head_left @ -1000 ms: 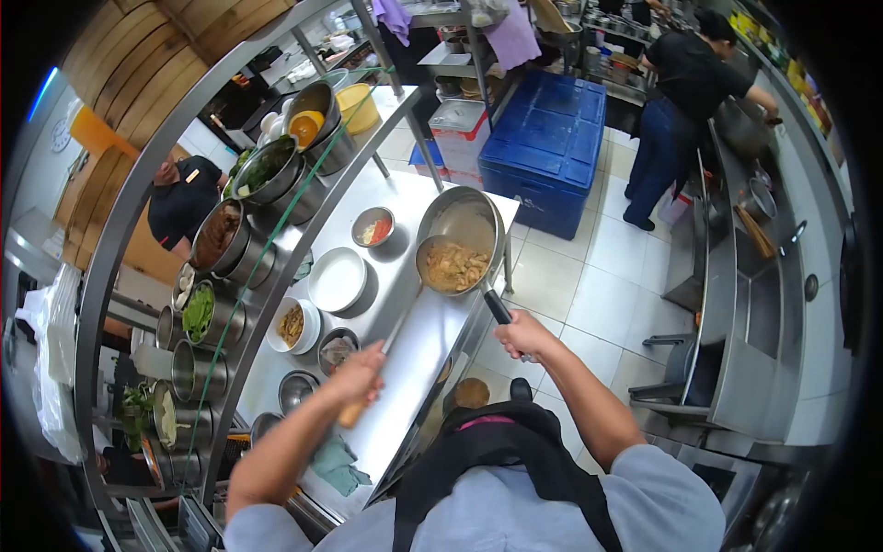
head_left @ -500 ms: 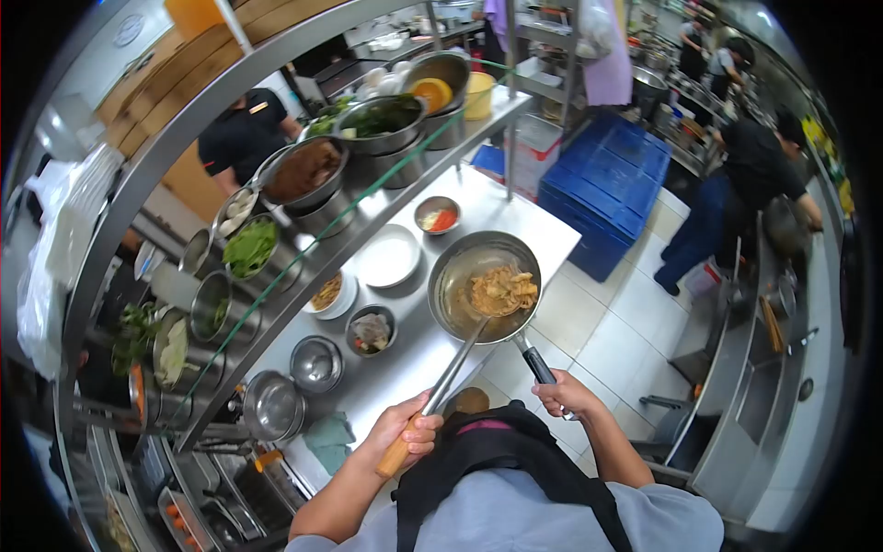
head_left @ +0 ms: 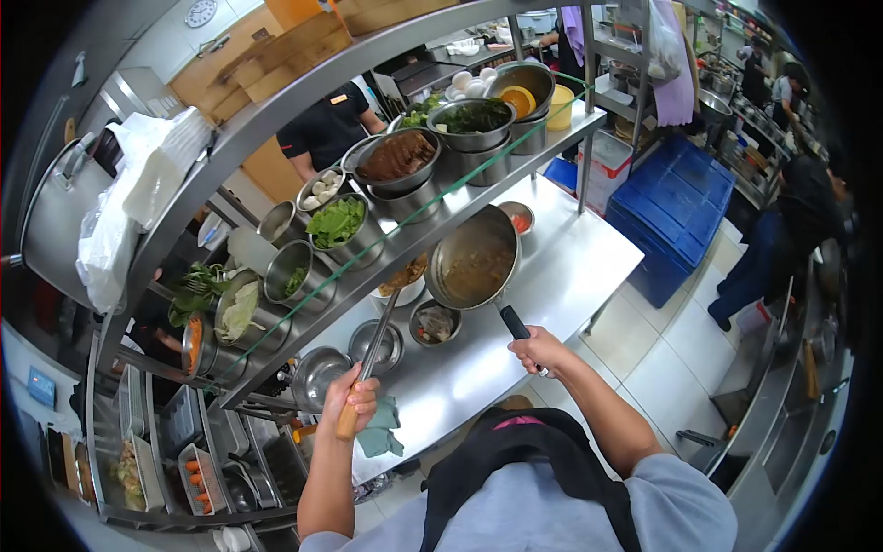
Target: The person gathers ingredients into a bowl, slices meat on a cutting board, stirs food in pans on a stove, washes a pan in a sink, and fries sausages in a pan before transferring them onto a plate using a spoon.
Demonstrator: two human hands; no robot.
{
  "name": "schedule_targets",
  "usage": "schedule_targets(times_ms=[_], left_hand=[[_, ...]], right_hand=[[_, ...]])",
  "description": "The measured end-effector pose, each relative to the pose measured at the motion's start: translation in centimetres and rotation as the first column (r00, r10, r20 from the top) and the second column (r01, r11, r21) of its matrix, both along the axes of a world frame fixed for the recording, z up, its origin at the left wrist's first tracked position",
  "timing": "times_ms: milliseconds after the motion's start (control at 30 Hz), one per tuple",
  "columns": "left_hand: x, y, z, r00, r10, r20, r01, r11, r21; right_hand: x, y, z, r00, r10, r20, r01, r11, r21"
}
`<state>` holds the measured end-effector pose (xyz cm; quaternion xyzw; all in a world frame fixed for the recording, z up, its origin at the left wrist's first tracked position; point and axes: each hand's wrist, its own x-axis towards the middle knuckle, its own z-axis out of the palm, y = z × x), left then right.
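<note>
My left hand [head_left: 353, 401] is closed round the wooden handle of a long metal ladle [head_left: 375, 345]. The ladle's head is over a white bowl [head_left: 411, 293] holding brown food, partly hidden by the shelf edge. My right hand [head_left: 538, 351] grips the black handle of a pan [head_left: 474, 258], which is tilted above the steel table. Brown sauce coats the inside of the pan. Below the pan sits a metal bowl [head_left: 436, 324] with greyish pieces in it, and behind the pan is a small bowl [head_left: 520, 218] with something red.
A steel shelf [head_left: 460, 213] with pots of greens, mushrooms and brown slices crosses above the table [head_left: 561, 267]. Empty metal bowls [head_left: 322, 375] and a green cloth [head_left: 379, 431] lie at the left. Blue cooler [head_left: 670, 216] stands behind. Co-workers [head_left: 329, 127] are beyond the shelf and at right [head_left: 782, 230].
The view has turned left. The pan and ladle have moved left, the ladle from the pan to the white bowl. Most of the food no longer shows in the pan.
</note>
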<state>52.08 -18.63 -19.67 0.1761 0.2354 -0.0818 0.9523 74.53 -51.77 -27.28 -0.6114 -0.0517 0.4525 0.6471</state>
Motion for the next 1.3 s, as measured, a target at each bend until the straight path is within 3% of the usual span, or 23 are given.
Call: schedule_targets(times_ms=[133, 200, 233, 300, 333, 400, 433, 467, 533, 567, 600, 633, 733, 867, 967, 1033, 1067, 1133, 1167, 1233, 1300], left_hand=[[1.2, 3.4, -3.4, 0.995, 0.043, -0.085, -0.031, 0.99, 0.14], [2.7, 3.2, -3.8, 0.95, 0.176, -0.256, -0.034, 0.878, 0.478], [3.1, 3.7, -5.1, 0.95, 0.182, -0.255, -0.039, 0.877, 0.48], [4.0, 4.6, -7.5, 0.95, 0.11, -0.293, 0.134, 0.702, 0.7], [4.2, 4.0, -7.7, 0.949, 0.115, -0.292, 0.131, 0.702, 0.7], [4.7, 2.8, -8.0, 0.92, 0.167, -0.355, 0.27, 0.386, 0.882], [4.7, 3.3, -8.7, 0.922, 0.126, -0.367, 0.321, 0.283, 0.904], [4.7, 3.1, -8.8, 0.92, 0.131, -0.37, 0.322, 0.287, 0.902], [4.9, 2.7, -9.0, 0.895, 0.196, -0.401, 0.424, -0.09, 0.901], [4.6, 3.6, -10.5, 0.894, 0.198, -0.402, 0.425, -0.089, 0.901], [4.4, 5.3, -13.3, 0.932, 0.228, -0.281, 0.359, -0.483, 0.799], [4.2, 6.2, -14.9, 0.967, 0.203, -0.157, 0.256, -0.795, 0.55], [3.0, 3.0, -10.1, 0.91, 0.276, -0.309, 0.404, -0.758, 0.513], [1.5, 3.4, -8.3, 0.874, 0.307, -0.377, 0.465, -0.753, 0.465], [0.9, 3.6, -7.3, 0.911, 0.26, -0.319, 0.405, -0.7, 0.588], [1.8, 3.8, -6.8, 0.992, 0.067, -0.111, 0.126, -0.712, 0.691], [2.7, 4.0, -7.2, 0.991, 0.086, -0.106, 0.136, -0.705, 0.696], [5.0, 4.1, -8.7, 0.989, -0.123, 0.081, -0.142, -0.657, 0.74], [5.3, 3.7, -8.4, 0.991, -0.108, 0.085, -0.135, -0.655, 0.744], [5.8, 2.9, -7.6, 0.992, -0.081, -0.099, 0.034, -0.577, 0.816], [3.5, 3.9, -8.0, 0.989, -0.106, -0.106, 0.014, -0.637, 0.771]], right_hand=[[0.8, 1.6, 0.6, 0.998, 0.049, 0.027, -0.048, 0.998, -0.045], [1.2, 2.1, 0.9, 0.997, 0.069, 0.047, -0.065, 0.995, -0.079], [1.6, 2.4, -0.1, 0.998, 0.051, 0.044, -0.048, 0.997, -0.068], [2.3, 2.9, -0.8, 0.999, 0.026, 0.03, -0.025, 0.999, -0.025], [2.6, 3.0, -0.6, 0.999, 0.03, 0.03, -0.03, 0.999, -0.024], [3.2, 3.4, -0.2, 0.999, 0.013, 0.036, -0.013, 1.0, 0.003], [3.5, 3.5, 0.3, 0.998, 0.031, 0.046, -0.032, 0.999, 0.023], [3.8, 3.7, 0.8, 0.998, 0.037, 0.043, -0.038, 0.999, 0.02], [4.2, 4.1, 1.5, 0.997, 0.027, 0.071, -0.025, 0.999, -0.041], [5.1, 4.5, 0.1, 0.996, 0.021, 0.09, -0.02, 1.0, -0.009], [5.5, 4.7, -0.3, 0.996, 0.021, 0.089, -0.021, 1.0, -0.009], [6.0, 4.9, -0.4, 0.992, 0.042, 0.12, -0.039, 0.999, -0.033], [6.8, 5.4, -1.0, 0.982, 0.086, 0.171, -0.073, 0.994, -0.078], [7.8, 6.2, -1.9, 0.976, 0.107, 0.191, -0.093, 0.992, -0.082], [8.0, 6.3, -2.0, 0.975, 0.135, 0.176, -0.121, 0.989, -0.086], [7.9, 6.9, -2.1, 0.97, 0.179, 0.165, -0.165, 0.981, -0.098], [7.9, 7.1, -2.2, 0.974, 0.201, 0.102, -0.198, 0.979, -0.042], [7.4, 8.0, -2.1, 0.969, 0.244, 0.042, -0.245, 0.969, 0.008], [6.8, 8.2, -1.8, 0.972, 0.236, 0.021, -0.236, 0.972, 0.014], [6.3, 8.7, -1.3, 0.974, 0.225, 0.002, -0.225, 0.974, 0.02], [6.2, 9.0, -1.0, 0.97, 0.241, 0.043, -0.239, 0.97, -0.036]])
